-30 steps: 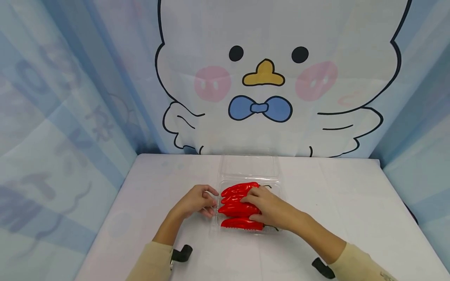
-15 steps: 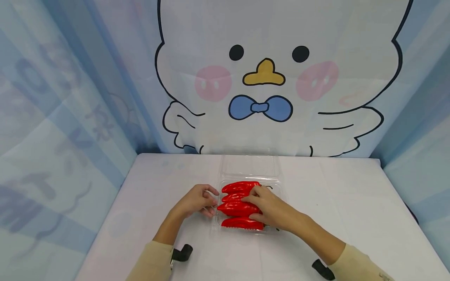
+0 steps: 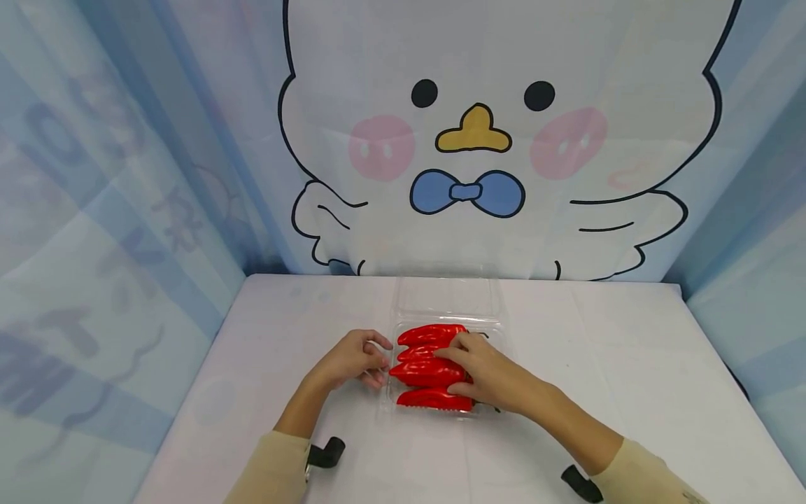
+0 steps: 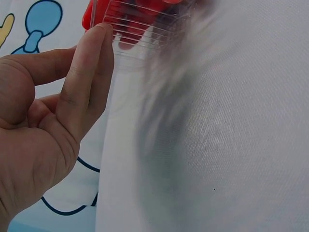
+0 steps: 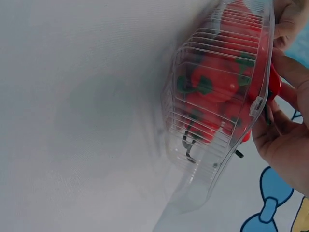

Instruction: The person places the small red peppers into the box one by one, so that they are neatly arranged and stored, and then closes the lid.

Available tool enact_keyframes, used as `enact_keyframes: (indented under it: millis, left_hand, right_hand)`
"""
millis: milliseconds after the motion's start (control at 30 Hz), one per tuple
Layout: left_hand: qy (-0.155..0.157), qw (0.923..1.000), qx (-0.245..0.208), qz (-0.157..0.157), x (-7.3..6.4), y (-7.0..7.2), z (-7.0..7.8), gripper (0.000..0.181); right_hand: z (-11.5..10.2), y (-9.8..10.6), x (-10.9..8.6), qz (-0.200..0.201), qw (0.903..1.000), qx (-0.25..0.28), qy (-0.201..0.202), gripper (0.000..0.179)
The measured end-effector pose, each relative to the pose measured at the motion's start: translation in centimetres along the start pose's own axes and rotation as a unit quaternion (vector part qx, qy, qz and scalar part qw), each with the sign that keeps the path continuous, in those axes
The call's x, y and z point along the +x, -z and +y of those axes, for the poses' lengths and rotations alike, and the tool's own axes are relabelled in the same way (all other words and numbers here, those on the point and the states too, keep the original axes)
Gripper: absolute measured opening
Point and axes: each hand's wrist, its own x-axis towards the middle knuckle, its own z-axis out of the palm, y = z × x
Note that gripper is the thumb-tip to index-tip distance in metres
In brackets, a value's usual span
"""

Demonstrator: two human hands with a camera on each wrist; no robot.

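Note:
In the head view, several red chili peppers point(image 3: 427, 372) lie side by side in a clear plastic clamshell box point(image 3: 497, 343). My right hand point(image 3: 494, 374) reaches in from the right, with thumb and fingers on either side of the larger middle pepper near its stem end. At the box's left side is my left hand point(image 3: 352, 360), its fingertips touching the wall just under the rim, as the left wrist view shows. Green stems and more peppers point(image 5: 215, 79) show through the ribbed wall in the right wrist view. The right fingertips are partly hidden.
The box's clear lid point(image 3: 447, 299) is folded back toward the far edge of the white-covered table point(image 3: 604, 364). A cartoon curtain point(image 3: 466, 245) hangs right behind the table. Black wrist mounts point(image 3: 327, 453) stick out by both sleeves.
Since a second ago, the peppers under my right hand have shifted very slightly; the dark stem at the lower right shows less. Both hands are nearly still.

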Motion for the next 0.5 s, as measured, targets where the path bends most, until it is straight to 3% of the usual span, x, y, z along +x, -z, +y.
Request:
enact_keyframes:
  millis: [500]
  left_hand:
    - [0.000, 1.0000, 0.008, 0.002, -0.1, 0.0, 0.2, 0.031]
  right_hand:
    - [2.2, 2.2, -1.3, 0.053, 0.9973, 0.031, -0.040, 0.060]
